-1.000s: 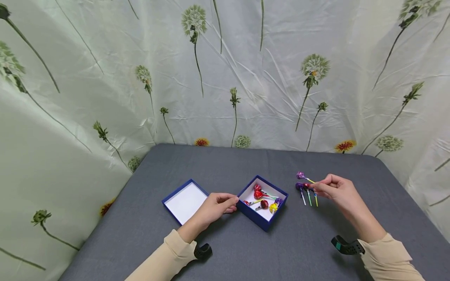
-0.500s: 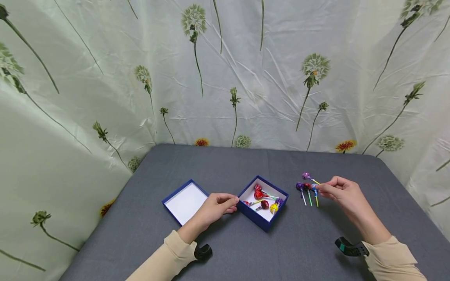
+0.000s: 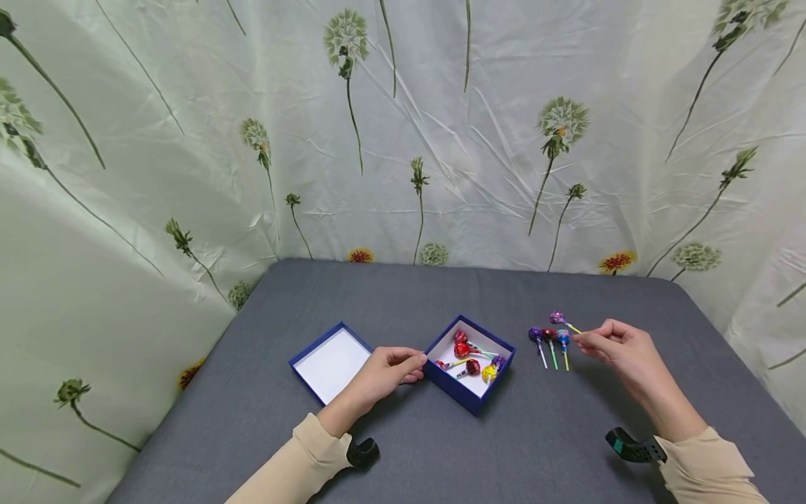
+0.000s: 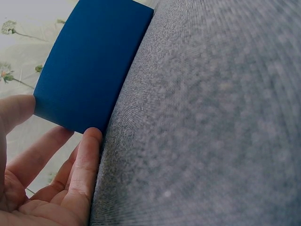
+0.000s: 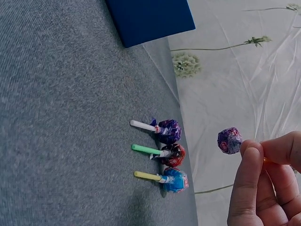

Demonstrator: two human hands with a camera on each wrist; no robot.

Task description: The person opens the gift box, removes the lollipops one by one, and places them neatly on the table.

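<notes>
A blue box (image 3: 456, 386) with a white inside stands in the middle of the table, several wrapped lollipops lying in it. My left hand (image 3: 392, 374) holds its left corner; in the left wrist view the thumb is at the rim and the fingertips meet the corner's edge below. My right hand (image 3: 620, 350) pinches the stick of a purple-wrapped lollipop (image 5: 230, 141), raised above the table. Just left of that hand lie 3 lollipops in a row: a dark purple one (image 5: 169, 131) with a white stick, a red one (image 5: 174, 155) with a green stick, a blue one (image 5: 176, 180) with a yellow stick.
The box lid (image 3: 334, 360), white inside with a blue rim, lies left of the box, partly behind my left hand. A grey cloth covers the table (image 3: 403, 294). Behind it hangs a flower-printed curtain (image 3: 491, 140).
My right hand has moved right with the purple lollipop, uncovering the blue one in the row. The left hand and the box have stayed in place.
</notes>
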